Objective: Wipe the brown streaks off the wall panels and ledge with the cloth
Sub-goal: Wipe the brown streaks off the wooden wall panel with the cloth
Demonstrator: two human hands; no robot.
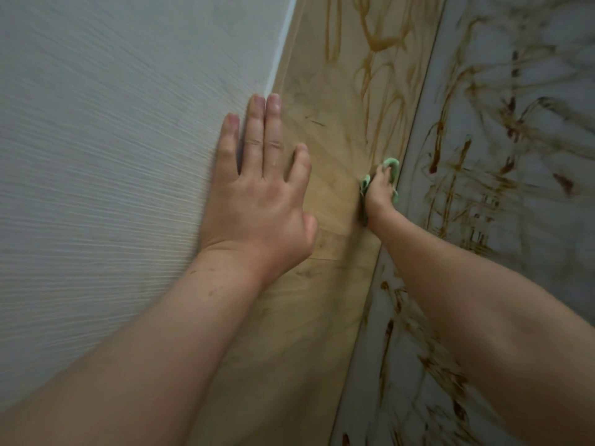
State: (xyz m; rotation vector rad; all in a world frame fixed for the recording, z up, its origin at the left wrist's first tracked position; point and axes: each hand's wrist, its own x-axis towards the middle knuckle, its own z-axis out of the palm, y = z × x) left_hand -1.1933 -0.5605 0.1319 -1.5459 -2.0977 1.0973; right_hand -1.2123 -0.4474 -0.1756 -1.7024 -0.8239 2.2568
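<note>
My left hand lies flat with straight fingers across the edge between the pale grey textured wall and the tan wood panel. My right hand grips a green cloth and presses it on the tan panel, close to the seam with the marbled panel. Brown streaks cover the upper part of the tan panel. Darker brown streaks spread over the marbled panel. Around my hands the tan panel shows only faint smears.
A white trim strip runs along the grey wall's edge above my left hand. A narrow grey moulding separates the tan panel from the marbled one. The picture is motion-blurred.
</note>
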